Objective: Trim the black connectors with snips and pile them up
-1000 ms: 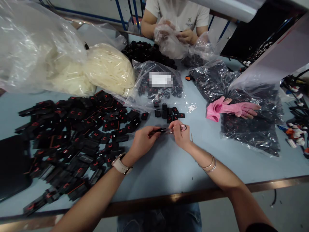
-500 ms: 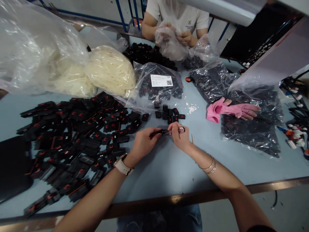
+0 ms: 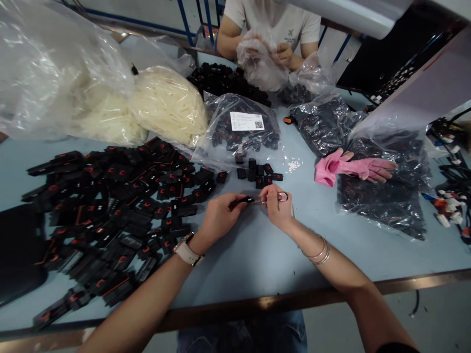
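My left hand [image 3: 222, 213] pinches a small black plastic connector housing [image 3: 244, 199] between thumb and fingertips. Close on its right, my right hand [image 3: 278, 206] is closed around a slim tool [image 3: 282, 196] with a rounded, dark-rimmed pinkish end that sticks out past the fingers. The tool's other end points toward the housing; whether it touches cannot be made out. Just beyond my hands lies a small group of black connector housings [image 3: 260, 172] with red-orange clips. A large heap of similar housings [image 3: 128, 196] spreads to the left of my left hand.
Small white pieces [image 3: 293, 165] lie beyond my right hand. A pink glove [image 3: 353, 166] rests on bags of dark parts [image 3: 382, 206]. A labelled bag [image 3: 243, 130] and bags of cream-coloured pieces [image 3: 171, 105] stand behind. Across the table a person [image 3: 272, 29] handles a clear bag.
My right hand has shifted slightly right with the tool, widening the gap to my left hand. My left hand stays in place, still pinching the housing.
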Motion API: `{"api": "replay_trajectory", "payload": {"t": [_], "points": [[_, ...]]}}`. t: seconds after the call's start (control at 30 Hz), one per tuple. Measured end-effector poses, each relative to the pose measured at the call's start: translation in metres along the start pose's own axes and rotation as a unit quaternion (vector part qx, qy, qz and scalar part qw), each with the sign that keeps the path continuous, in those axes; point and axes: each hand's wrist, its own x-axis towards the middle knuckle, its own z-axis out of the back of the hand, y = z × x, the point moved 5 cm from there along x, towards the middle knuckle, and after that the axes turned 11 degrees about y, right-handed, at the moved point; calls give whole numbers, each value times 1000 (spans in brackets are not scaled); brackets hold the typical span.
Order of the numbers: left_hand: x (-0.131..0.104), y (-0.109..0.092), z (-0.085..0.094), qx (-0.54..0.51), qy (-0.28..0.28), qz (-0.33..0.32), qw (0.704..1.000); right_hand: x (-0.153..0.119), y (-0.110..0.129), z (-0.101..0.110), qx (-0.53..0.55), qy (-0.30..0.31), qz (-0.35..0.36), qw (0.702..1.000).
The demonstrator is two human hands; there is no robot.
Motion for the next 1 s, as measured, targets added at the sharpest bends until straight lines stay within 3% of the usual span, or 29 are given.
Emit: {"api": "replay_trajectory", "payload": {"t": [0.3,0.8,1.0], "points": [[0,1,0,0,0,6,1000,0,-8,-5,-28,20,2,999],[0,2,0,-1,-4,9,1000,1,11,-4,-113,34,65,991],[0,0,0,-4,-2,9,1000,-1,10,0,-93,4,65,994]]}}
